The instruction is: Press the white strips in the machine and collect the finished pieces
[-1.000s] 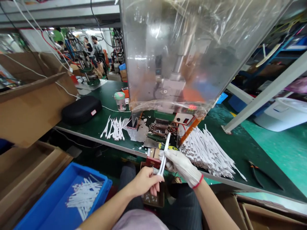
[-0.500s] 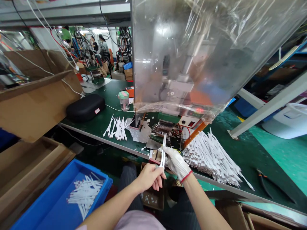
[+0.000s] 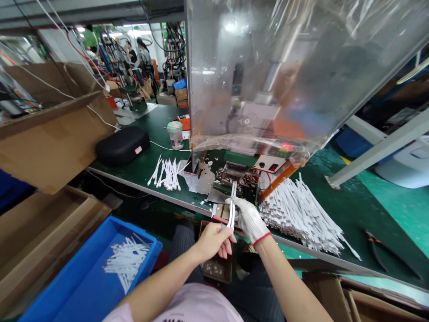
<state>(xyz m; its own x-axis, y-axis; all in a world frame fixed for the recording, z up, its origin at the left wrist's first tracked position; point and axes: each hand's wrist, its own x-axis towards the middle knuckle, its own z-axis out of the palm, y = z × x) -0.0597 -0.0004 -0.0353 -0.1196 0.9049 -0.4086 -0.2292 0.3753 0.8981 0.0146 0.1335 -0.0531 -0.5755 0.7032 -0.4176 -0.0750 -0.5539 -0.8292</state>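
My bare left hand (image 3: 214, 242) pinches the near end of a pair of thin white cables (image 3: 232, 215) between thumb and fingers. Higher up the same cables, my right hand (image 3: 250, 220), in a white glove with a red cuff, closes on them. Their far ends reach the small metal fixture (image 3: 233, 172) at the foot of the machine; whether they touch it I cannot tell. Just right of my glove lies a big pile of white cables (image 3: 298, 214). A smaller bunch of white cables (image 3: 169, 173) rests on the bench to the left.
A plastic-wrapped machine guard (image 3: 248, 71) hangs over the fixture. Pliers (image 3: 377, 250) lie at the right of the green bench. A black case (image 3: 122, 144) and a lidded cup (image 3: 175, 135) stand left. Lower left are a blue bin (image 3: 73, 277) holding white cables and a cardboard box (image 3: 50, 143).
The whole view has shifted slightly, with the scene a little further right and higher. Both hands keep hold of the white cables in nearly the same place before the fixture.
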